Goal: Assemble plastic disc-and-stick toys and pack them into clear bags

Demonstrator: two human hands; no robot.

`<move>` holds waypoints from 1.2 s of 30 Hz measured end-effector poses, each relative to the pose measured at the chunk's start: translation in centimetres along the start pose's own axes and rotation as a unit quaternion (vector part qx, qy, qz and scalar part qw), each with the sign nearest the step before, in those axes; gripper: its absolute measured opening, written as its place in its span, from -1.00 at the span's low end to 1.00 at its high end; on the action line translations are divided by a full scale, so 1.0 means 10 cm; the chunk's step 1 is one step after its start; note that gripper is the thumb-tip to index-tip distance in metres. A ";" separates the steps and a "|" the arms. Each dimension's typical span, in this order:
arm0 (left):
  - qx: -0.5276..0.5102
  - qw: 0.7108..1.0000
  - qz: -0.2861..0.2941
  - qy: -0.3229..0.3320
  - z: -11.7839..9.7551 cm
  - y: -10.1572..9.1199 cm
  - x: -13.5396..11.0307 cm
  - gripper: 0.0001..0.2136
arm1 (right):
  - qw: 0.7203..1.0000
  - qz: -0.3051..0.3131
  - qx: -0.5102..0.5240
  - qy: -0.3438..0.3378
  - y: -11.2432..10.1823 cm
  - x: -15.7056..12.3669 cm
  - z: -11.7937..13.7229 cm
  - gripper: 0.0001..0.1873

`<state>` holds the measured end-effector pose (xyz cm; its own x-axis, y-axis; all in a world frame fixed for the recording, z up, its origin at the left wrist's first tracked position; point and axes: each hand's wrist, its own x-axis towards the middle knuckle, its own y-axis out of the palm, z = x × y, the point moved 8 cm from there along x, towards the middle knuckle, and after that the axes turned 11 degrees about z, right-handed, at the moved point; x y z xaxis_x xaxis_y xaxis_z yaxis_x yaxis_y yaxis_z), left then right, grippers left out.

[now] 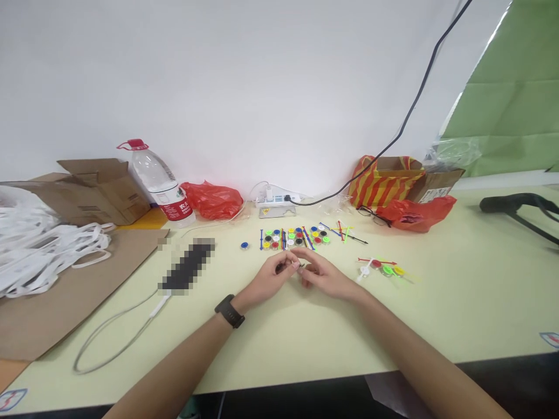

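Observation:
My left hand [271,277], with a black watch on its wrist, is closed in a pinch above the front middle of the table. My right hand [326,278] meets it at the fingertips, its fingers also closed. Between them shows a small dark piece [301,266], mostly hidden by the fingers. Just beyond the hands lie rows of coloured round discs [291,235] with clear rims, split by upright coloured arrow strips [261,239]. One blue disc [245,246] lies apart on the left. Loose crossed arrows [351,233] lie behind. Beside my right hand are a red disc [376,264], a green disc [387,270] and a white arrow [364,270].
A power strip [279,198] sits against the wall, its black cable rising right. On the left are a water bottle [163,189], red bag [213,201], cardboard box [102,192] and white straps [65,256]. Glasses [374,216] and a striped bag [371,185] stand right.

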<state>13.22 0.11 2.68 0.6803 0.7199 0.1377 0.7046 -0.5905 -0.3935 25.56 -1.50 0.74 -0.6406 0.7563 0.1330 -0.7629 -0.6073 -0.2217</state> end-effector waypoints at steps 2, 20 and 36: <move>-0.030 1.000 -0.001 -0.007 0.02 -0.01 0.01 -0.71 | 0.999 0.006 0.050 0.000 0.03 0.03 -0.04 -0.48; -0.102 0.990 -0.089 -0.026 0.26 -0.12 0.01 -0.72 | 0.990 -0.098 0.104 0.002 -0.31 -0.04 0.02 -0.59; -0.121 0.987 -0.099 -0.037 0.26 -0.15 -0.01 -0.66 | 0.993 -0.095 -0.065 -0.024 -0.27 0.00 0.03 -0.75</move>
<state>11.61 1.87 0.88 0.5137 0.8496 0.1191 0.8561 -0.4985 -0.1365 27.58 0.03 1.61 -0.4921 0.8398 0.2292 -0.8546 -0.4159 -0.3111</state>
